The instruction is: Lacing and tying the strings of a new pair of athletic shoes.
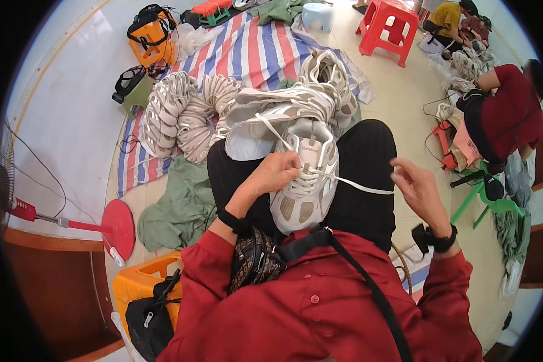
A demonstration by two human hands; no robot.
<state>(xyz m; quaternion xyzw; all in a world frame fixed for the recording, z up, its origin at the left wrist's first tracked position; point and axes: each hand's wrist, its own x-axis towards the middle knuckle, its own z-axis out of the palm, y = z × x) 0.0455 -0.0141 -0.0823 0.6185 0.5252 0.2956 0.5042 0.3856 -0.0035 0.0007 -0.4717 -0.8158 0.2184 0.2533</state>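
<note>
A white and beige sneaker rests on my lap between my thighs, toe toward me. Its white lace runs through the lower eyelets, and the tongue stands exposed above. My left hand pinches the shoelace at the left side of the lacing. Off to the right, my right hand is closed at the far end of the same shoelace, which stretches across my right thigh with a slight sag. Its grip is partly hidden. Beyond this shoe, more sneakers lie stacked against my knees, a loose lace trailing from them.
Bundled shoes sit on a striped sheet ahead. Green cloth lies at left beside a red round stand base. A red stool stands far right. Other people, one in a dark red top, sit at right.
</note>
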